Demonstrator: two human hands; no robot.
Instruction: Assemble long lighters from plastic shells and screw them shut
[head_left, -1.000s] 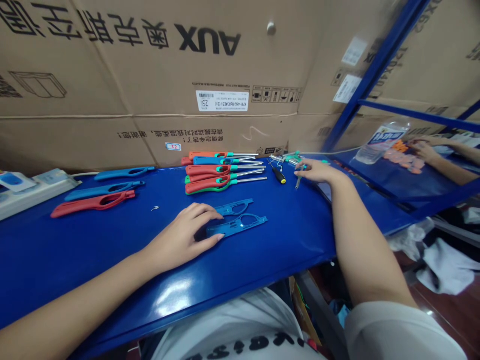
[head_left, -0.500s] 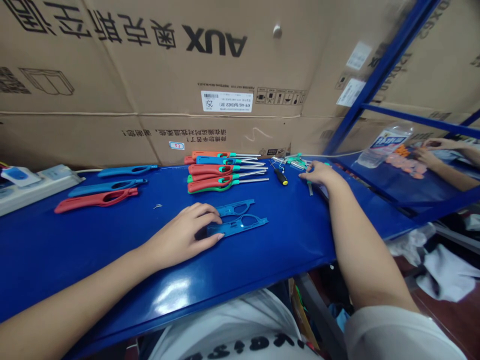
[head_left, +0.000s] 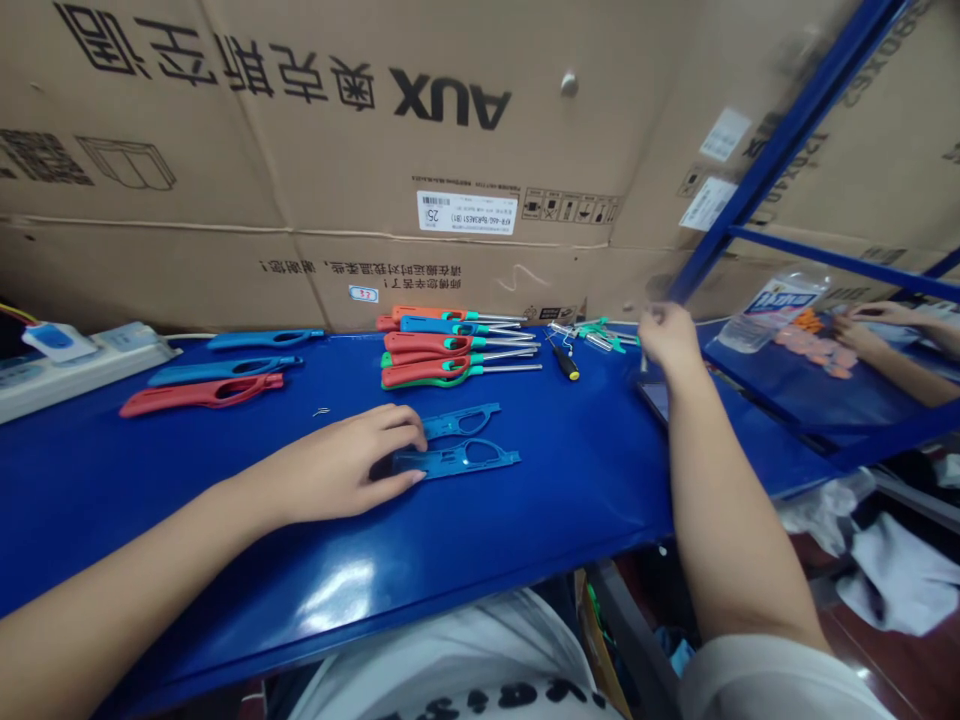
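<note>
My left hand (head_left: pixel 360 462) lies on the table with curled fingers over two hollow blue lighter handle halves. Its thumb presses the nearer handle half (head_left: pixel 491 457), and its fingertips rest at the end of the farther handle half (head_left: pixel 457 421). Over at the right, my right hand (head_left: pixel 666 335) is raised and pinched. A thin silvery piece (head_left: pixel 643 362) shows below its fingers, blurred. Left of that hand lie small green and clear lighter parts (head_left: pixel 600 335) and a black-and-yellow screwdriver (head_left: pixel 566 362).
Several long-nosed lighters (head_left: pixel 431 372) lie stacked near the cardboard wall (head_left: pixel 337 200). Blue and red handle shells (head_left: pixel 202 393) and a power strip (head_left: pixel 112 365) are at left. A dark flat device (head_left: pixel 655 400) lies under my right wrist. Beyond the blue frame are a bottle (head_left: pixel 776 310) and another person's hands.
My right hand has moved right and lifted from the small parts, with the silvery piece at its fingers. My left hand and the two blue halves have shifted slightly left in view.
</note>
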